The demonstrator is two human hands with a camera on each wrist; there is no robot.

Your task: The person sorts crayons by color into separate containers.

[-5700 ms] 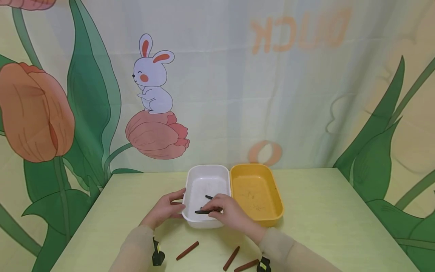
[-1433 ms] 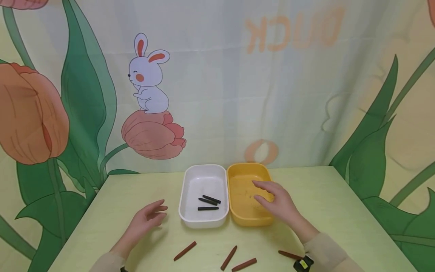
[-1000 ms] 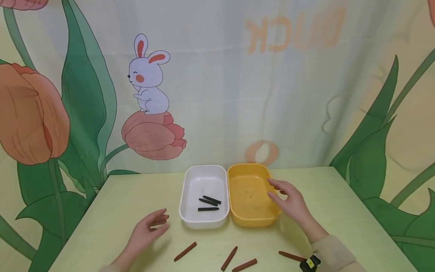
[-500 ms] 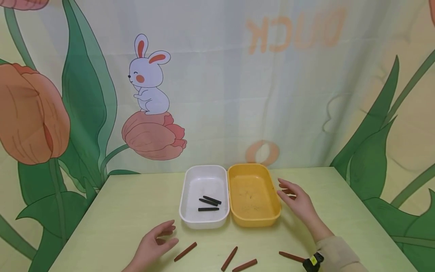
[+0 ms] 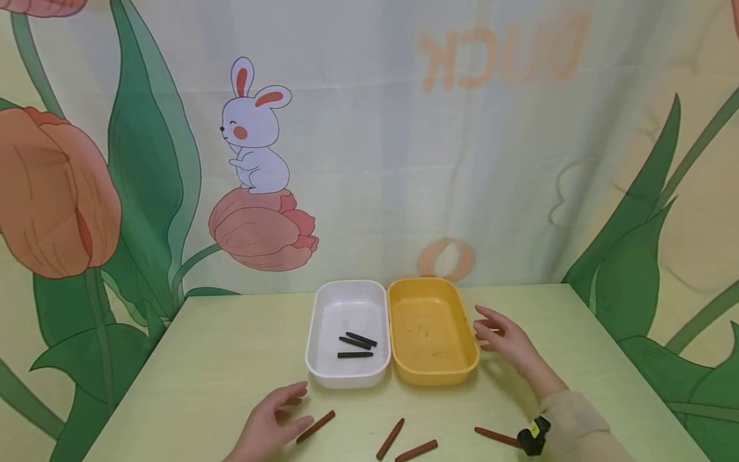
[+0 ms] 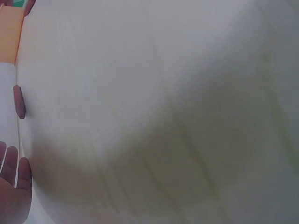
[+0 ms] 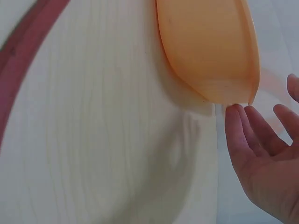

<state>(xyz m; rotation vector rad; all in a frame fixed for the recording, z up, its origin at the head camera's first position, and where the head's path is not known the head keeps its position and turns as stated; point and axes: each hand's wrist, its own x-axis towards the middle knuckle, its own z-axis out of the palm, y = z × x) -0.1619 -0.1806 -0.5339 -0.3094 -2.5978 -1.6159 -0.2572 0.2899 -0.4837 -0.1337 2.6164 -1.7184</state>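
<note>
My left hand (image 5: pixel 271 420) hovers low over the front of the table, fingers loosely bent and holding nothing. Its thumb is close beside a reddish-brown crayon (image 5: pixel 315 427); touching or not, I cannot tell. The same hand (image 6: pixel 16 196) fills the lower left corner of the left wrist view. My right hand (image 5: pixel 510 343) is at the right side of the yellow tray (image 5: pixel 473 359), its fingers relaxed with nothing in them. In the right wrist view, its fingertips (image 7: pixel 233 109) appear right by the tray's edge; contact is unclear. Several black crayons (image 5: pixel 355 355) lie in the white tray (image 5: pixel 349 380).
Against the yellow tray's left wall stands the white one, both near the table's back edge. More reddish-brown crayons (image 5: pixel 390 439) lie along the front, one (image 5: pixel 495 437) partly behind the right wrist camera (image 5: pixel 534 436). A printed curtain (image 5: pixel 369 160) hangs behind the table (image 5: pixel 219 359).
Earlier my right hand pinched a black crayon over the white tray while the left held its rim. Both let go; the right moved right past the yellow tray, the left forward-right to the brown crayon.
</note>
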